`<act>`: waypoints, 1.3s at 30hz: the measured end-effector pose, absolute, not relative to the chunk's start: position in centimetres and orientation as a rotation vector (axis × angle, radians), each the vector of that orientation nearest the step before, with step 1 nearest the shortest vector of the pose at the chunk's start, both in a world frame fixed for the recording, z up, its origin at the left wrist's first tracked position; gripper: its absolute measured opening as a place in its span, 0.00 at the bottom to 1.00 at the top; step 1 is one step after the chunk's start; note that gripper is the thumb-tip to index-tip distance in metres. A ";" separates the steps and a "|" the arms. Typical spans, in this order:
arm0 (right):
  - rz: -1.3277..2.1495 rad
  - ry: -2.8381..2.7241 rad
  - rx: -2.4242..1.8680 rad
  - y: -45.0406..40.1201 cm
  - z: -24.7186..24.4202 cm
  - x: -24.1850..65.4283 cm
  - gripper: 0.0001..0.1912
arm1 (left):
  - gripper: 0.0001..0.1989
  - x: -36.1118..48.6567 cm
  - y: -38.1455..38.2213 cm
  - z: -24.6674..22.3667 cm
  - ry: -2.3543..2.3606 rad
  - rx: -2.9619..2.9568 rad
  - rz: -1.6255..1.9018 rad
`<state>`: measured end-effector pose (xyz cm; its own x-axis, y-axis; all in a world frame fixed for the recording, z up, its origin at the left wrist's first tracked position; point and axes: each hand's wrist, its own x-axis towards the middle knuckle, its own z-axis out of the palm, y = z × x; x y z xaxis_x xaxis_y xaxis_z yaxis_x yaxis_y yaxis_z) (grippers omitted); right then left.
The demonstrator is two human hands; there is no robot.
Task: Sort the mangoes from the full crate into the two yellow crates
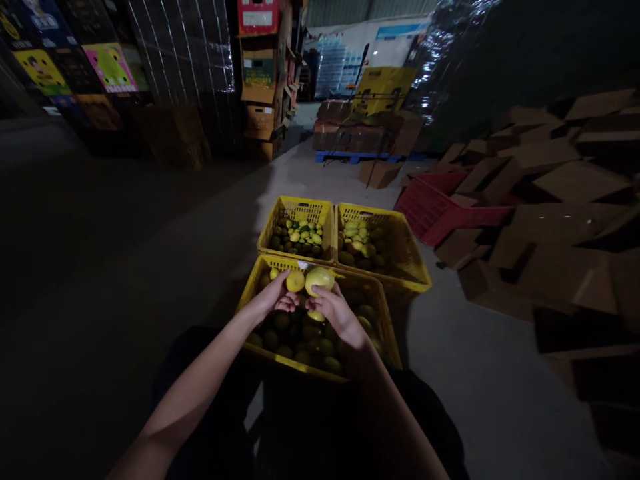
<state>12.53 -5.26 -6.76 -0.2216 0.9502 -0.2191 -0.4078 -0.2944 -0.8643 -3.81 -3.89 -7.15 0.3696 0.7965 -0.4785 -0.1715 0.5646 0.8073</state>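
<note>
Over the front yellow crate (320,374), my left hand (278,295) holds a small round yellow lemon (295,281), its thumb against the fruit and its fingers curled below. Close beside it, my right hand (334,308) is closed on a larger, paler lemon (319,280), with the thumb across its near side. Another yellow lemon (315,316) shows just under my right hand; whether the fingers touch it I cannot tell. Many greenish lemons (300,337) lie in shadow inside the front crate.
Behind stand two more yellow crates, the left one (267,230) and the right one (407,250), both with lemons. A red crate (425,207) and heaped cardboard boxes (550,247) are at right. Farther back are a blue pallet (353,159) and stacked cartons (260,80).
</note>
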 end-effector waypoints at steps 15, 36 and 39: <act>1.676 -0.924 -0.937 -5.4 -7.1 12.5 0.17 | 0.31 -4.1 -4.2 -6.4 0.999 0.753 0.714; 1.278 -0.977 -0.945 -5.2 -6.9 12.2 0.23 | 0.22 -4.3 -4.7 -5.8 1.227 1.386 1.286; 0.961 -1.214 -0.981 -5.2 -7.3 12.5 0.31 | 0.28 -4.7 -4.8 -5.5 1.239 1.555 1.322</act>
